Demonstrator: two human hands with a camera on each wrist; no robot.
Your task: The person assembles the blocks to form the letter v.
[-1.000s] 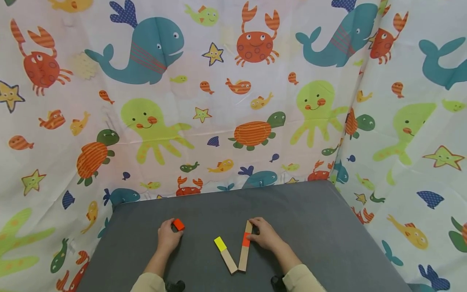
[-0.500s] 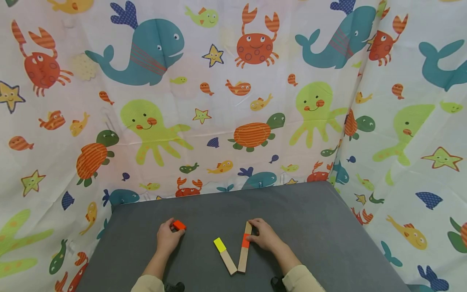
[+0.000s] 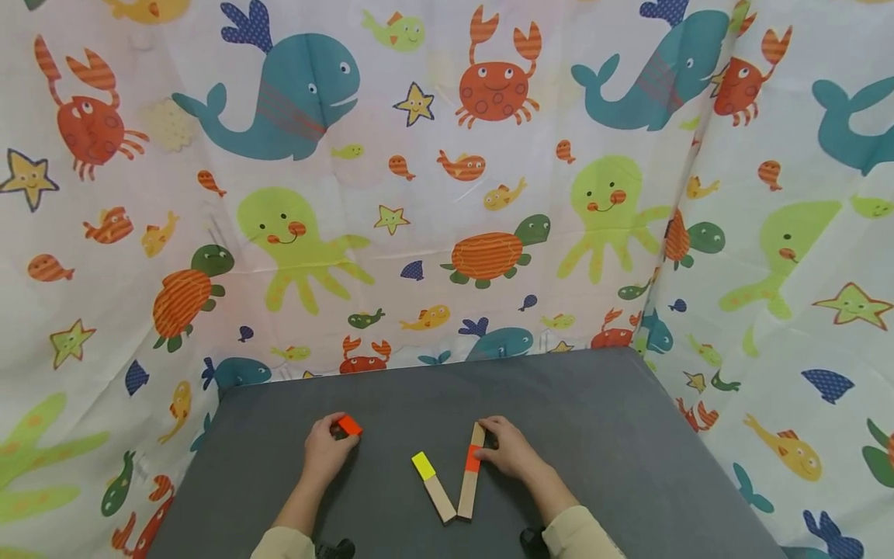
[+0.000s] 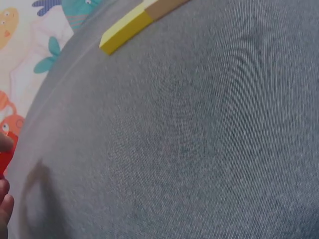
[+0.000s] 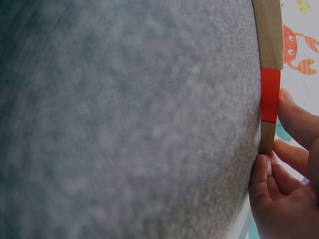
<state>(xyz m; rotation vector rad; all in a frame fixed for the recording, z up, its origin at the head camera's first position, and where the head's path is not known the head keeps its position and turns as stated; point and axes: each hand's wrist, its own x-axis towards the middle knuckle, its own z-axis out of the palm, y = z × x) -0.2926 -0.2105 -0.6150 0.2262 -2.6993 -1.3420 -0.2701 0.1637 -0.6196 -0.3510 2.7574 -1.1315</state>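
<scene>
My left hand (image 3: 326, 452) pinches a small red-orange block (image 3: 350, 425) between thumb and fingers, close over the grey tabletop at the left. In the left wrist view only some fingertips (image 4: 5, 199) and part of that block show. My right hand (image 3: 512, 449) grips a straight row of blocks at its far part. The thumb lies against the red block (image 5: 270, 94) in the middle, and the other fingers are bent at the short plain wooden block (image 5: 267, 137) at the far end. A longer plain wooden block (image 3: 467, 494) forms the near end of the row.
A yellow block (image 3: 422, 466) and a plain wooden block (image 3: 440, 499) form a second, slanted row; its near end meets the right row in a V. The grey table (image 3: 559, 396) ends at a hanging curtain (image 3: 419, 194) with sea animals, behind and at the sides.
The left hand has shifted slightly right and away with the red-orange block, whose tilt has changed a little. The right hand and both rows stay in place. The head view has shifted slightly.
</scene>
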